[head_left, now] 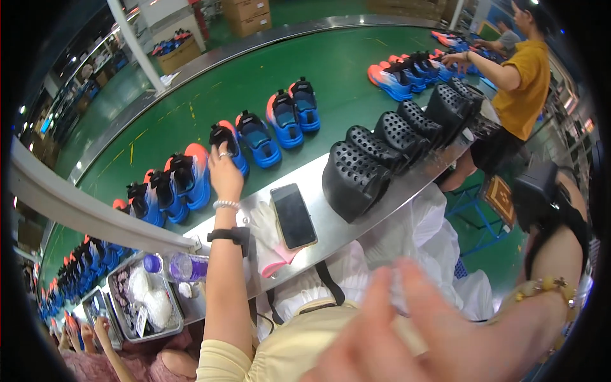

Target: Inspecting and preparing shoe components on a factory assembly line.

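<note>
My left hand reaches over the metal ledge to the green belt, its fingers closed on the upper rim of a blue sneaker with an orange end and a black collar. Part of that shoe is hidden behind the hand. More sneakers of the same kind stand beside it, a pair just right and another to the left. Close in front of me, my right hand is raised and blurred, with thumb and fingers pinched together. Whatever lies between those fingertips is too smeared to name.
On the metal ledge lie a smartphone, pink-and-white gloves and several black perforated clogs. A metal tray and a purple-capped bottle sit left, near a white curved post. A co-worker in yellow stands right.
</note>
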`<state>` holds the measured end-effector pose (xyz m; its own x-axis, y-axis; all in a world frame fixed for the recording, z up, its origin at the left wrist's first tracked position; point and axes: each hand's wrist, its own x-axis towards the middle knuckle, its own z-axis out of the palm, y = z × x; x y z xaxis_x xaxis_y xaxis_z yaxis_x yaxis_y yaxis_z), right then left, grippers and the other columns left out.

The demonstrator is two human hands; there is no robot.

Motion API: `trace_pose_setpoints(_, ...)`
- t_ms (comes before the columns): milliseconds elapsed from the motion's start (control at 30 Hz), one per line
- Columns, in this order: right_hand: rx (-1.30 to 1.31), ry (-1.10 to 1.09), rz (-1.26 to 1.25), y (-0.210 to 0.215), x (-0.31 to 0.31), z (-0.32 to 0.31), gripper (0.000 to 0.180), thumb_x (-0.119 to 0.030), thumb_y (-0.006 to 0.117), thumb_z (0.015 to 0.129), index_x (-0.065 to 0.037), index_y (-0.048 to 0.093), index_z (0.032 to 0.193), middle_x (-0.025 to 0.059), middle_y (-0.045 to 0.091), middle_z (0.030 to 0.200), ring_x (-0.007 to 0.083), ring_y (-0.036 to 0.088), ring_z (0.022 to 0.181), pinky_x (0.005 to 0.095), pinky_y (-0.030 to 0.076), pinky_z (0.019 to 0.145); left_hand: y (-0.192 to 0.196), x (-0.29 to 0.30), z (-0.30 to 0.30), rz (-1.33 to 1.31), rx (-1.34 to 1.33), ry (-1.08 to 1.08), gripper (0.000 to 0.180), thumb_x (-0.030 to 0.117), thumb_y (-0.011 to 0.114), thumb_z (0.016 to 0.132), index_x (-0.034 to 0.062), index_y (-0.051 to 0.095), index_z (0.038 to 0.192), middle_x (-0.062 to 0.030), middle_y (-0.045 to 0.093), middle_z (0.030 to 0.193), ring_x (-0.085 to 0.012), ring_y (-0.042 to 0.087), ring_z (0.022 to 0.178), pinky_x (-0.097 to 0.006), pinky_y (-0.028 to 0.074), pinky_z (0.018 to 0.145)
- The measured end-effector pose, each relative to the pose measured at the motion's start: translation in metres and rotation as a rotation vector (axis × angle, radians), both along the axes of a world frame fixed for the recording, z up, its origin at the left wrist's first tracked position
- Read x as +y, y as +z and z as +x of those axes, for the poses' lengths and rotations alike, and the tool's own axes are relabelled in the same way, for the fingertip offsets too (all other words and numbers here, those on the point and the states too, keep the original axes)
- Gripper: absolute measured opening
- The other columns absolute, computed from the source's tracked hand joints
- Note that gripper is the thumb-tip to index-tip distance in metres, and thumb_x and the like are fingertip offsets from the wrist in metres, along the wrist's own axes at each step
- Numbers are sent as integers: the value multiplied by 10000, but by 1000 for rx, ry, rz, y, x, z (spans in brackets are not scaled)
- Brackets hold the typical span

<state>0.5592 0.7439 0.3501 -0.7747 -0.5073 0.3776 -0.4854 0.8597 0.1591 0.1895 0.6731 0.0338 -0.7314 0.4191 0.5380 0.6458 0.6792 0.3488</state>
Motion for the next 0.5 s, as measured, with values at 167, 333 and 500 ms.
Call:
trace_pose_setpoints(167, -26, -77, 114, 12, 12, 9, 155, -108, 664, 573, -72, 519, 617, 37, 450, 609, 179, 475, 496, 294, 408, 411, 29, 54, 25, 109, 50, -300, 438, -3, 518, 761, 18, 499, 1198, -217, 493, 1251, -375, 466, 1155, -424, 402, 978)
trace_pose_setpoints(333, -206, -485, 221, -2, 127, -1, 198, -189, 647, 749, -65, 510, 820, 78, 567, 656, 244, 615, 622, 355, 475, 530, 15, 82, -3, 40, -68, -348, 256, 59, 525, 811, 9, 504, 1062, -240, 609, 958, -407, 588, 913, -478, 464, 823)
trace_pose_setpoints(500, 16, -1011, 196, -42, 300, 36, 263, -232, 609, 848, -72, 518, 1035, 163, 605, 833, 353, 593, 834, 443, 466, 706, -14, 117, -49, 197, 60, -254, 148, -36, 492, 768, -11, 532, 909, -201, 579, 880, -384, 558, 827, -432, 449, 756)
